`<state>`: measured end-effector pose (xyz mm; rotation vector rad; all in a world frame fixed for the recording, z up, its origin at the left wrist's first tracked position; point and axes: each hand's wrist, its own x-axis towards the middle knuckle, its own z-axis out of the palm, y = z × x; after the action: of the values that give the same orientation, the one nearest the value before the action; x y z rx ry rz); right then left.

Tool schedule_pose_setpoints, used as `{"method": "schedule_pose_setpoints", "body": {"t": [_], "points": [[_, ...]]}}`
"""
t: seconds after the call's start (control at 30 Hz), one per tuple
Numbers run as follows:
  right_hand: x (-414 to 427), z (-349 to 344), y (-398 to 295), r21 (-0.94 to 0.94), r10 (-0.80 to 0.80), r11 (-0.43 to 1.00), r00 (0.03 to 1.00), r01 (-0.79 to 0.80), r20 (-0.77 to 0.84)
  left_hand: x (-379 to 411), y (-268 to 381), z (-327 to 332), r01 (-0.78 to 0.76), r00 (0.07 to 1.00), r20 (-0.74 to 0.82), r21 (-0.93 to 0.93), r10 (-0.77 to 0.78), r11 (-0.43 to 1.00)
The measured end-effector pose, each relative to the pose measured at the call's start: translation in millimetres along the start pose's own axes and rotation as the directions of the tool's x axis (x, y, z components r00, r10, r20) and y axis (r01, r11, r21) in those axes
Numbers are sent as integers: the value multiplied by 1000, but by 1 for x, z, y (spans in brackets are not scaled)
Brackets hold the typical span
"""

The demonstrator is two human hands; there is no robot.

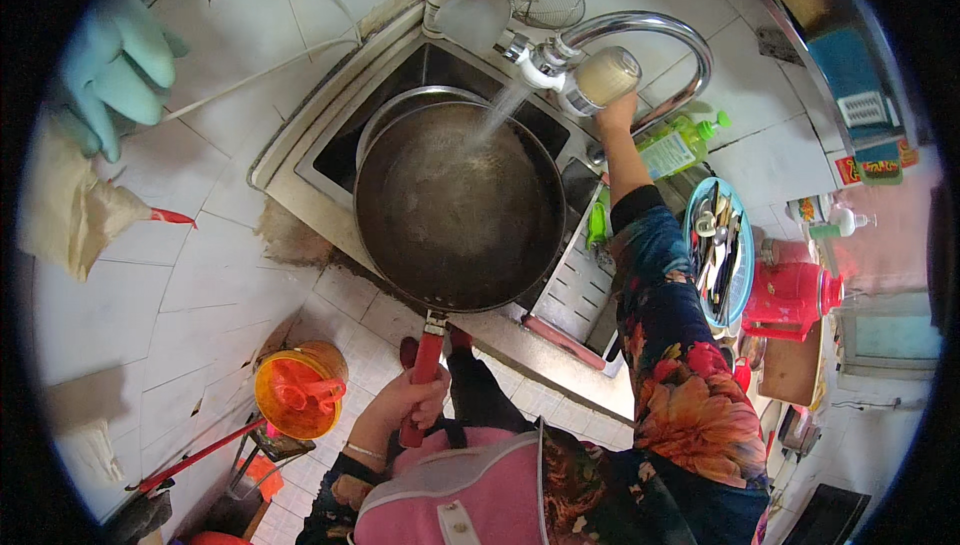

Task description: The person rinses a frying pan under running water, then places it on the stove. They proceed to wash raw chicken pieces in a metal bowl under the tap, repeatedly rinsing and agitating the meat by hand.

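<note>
My left hand (418, 399) is closed around the red handle (426, 365) of a large dark frying pan (457, 215), held over the sink (330, 162). Water (499, 113) runs from a faucet-mounted filter (604, 79) into the pan and splashes on its inner surface. A second metal pan or basin (412, 94) shows its rim behind the frying pan. My right hand (619, 111) reaches up to the chrome faucet (697, 49), behind the filter. Its fingers are hidden there, so its grip cannot be made out.
Right of the sink stand a green dish soap bottle (671, 147), a blue basket (686, 245) of cutlery and a red thermos jug (784, 290). A slotted metal drainer tray (577, 297) lies beside the pan. Teal rubber gloves (120, 72) hang at left, above an orange bucket (281, 417).
</note>
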<state>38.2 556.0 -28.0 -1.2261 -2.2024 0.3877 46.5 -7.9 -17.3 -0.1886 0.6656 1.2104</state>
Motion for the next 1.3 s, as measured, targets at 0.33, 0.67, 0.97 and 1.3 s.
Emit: {"method": "schedule_pose_setpoints", "body": {"t": [0.33,0.67,0.97,1.3], "points": [[13,138,125,-295,-102,915,866,275,490,-1,1,11,-21,997,-73,-21,19,1000],[55,131,51,70,-374,916,780,395,501,8,-6,5,-3,996,-84,76,10,997],[32,151,16,-357,-481,702,780,616,400,8,-5,4,-14,997,-78,54,18,998],[12,70,74,-441,-217,772,843,457,493,14,-11,-3,-9,1000,25,-85,11,996]]}}
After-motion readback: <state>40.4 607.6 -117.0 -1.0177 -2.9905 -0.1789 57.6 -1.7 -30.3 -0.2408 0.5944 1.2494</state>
